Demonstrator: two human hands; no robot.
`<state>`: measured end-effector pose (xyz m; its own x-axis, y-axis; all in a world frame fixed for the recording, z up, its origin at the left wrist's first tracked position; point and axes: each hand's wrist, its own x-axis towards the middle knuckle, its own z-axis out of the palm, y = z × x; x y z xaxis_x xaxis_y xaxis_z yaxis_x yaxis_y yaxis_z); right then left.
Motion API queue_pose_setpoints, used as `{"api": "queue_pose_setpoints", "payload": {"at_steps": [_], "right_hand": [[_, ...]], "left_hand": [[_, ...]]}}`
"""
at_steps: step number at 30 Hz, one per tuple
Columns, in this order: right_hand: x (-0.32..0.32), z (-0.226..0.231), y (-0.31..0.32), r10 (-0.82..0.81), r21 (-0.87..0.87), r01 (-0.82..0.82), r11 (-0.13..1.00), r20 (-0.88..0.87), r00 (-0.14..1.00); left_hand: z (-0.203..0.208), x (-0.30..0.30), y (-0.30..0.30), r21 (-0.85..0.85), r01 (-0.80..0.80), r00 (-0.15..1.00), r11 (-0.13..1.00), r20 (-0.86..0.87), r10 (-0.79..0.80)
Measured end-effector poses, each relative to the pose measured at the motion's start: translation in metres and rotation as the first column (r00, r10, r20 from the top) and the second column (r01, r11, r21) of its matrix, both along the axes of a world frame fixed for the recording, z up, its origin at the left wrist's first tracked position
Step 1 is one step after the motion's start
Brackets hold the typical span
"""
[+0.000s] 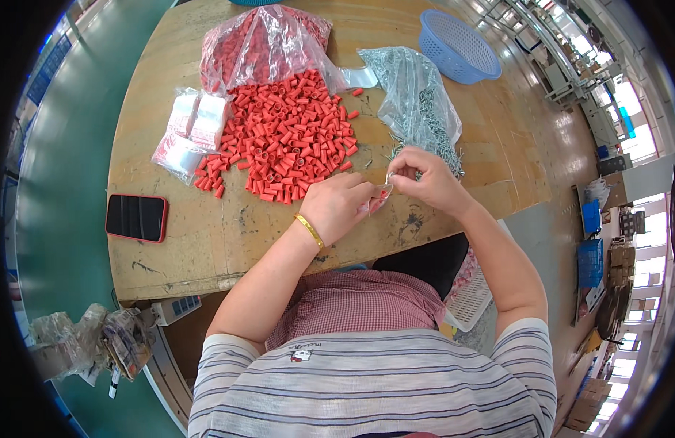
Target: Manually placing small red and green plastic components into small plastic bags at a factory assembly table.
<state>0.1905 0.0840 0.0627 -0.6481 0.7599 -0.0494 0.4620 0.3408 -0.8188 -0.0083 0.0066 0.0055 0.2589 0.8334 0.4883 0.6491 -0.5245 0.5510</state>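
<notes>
In front of me, near the table's front edge, my left hand (339, 206) is closed on a small clear plastic bag (378, 201) with red pieces in it. My right hand (429, 182) pinches at the bag's upper edge; a pale bit shows between thumb and finger. Beyond my left hand spreads a heap of red plastic caps (286, 142), hollow and tapered. They spill from a large clear bag (261, 47) full of the same caps. Just past my right hand lies a clear bag of metal screws (429, 109), some of them loose at its mouth.
A stack of empty small clear bags (195, 128) lies left of the caps. At the table's left edge is a phone (136, 217) in a red case. A blue plastic basket (460, 47) stands at the far right. Wrapped bundles (96, 339) sit below the table's left corner.
</notes>
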Motion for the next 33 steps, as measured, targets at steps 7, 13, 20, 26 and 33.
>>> {"api": "queue_pose_setpoints", "payload": {"at_steps": [7, 13, 20, 26, 33], "right_hand": [[0.004, -0.007, -0.001, 0.168, 0.286, -0.166, 0.944, 0.017, 0.986], [0.013, -0.015, -0.007, -0.010, 0.126, 0.021, 0.992, -0.091, 0.996], [0.010, -0.041, -0.033, -0.217, -0.214, 0.151, 0.965, -0.329, 0.919], [0.002, -0.044, -0.037, -0.268, -0.254, 0.169, 0.952, -0.433, 0.860], [-0.012, -0.042, -0.033, -0.287, -0.158, 0.239, 0.958, -0.512, 0.809]], "left_hand": [[-0.005, 0.000, 0.004, 0.059, -0.012, 1.000, 0.998, 0.003, 0.012], [0.000, -0.003, 0.006, 0.064, -0.001, 0.996, 0.998, 0.088, -0.004], [0.003, 0.006, 0.001, -0.361, 0.129, 0.724, 0.924, 0.671, 0.161], [-0.002, -0.004, 0.007, -0.536, 0.350, 0.569, 0.768, 0.773, 0.280], [0.002, -0.007, 0.011, -0.519, 0.364, 0.563, 0.774, 0.784, 0.261]]}}
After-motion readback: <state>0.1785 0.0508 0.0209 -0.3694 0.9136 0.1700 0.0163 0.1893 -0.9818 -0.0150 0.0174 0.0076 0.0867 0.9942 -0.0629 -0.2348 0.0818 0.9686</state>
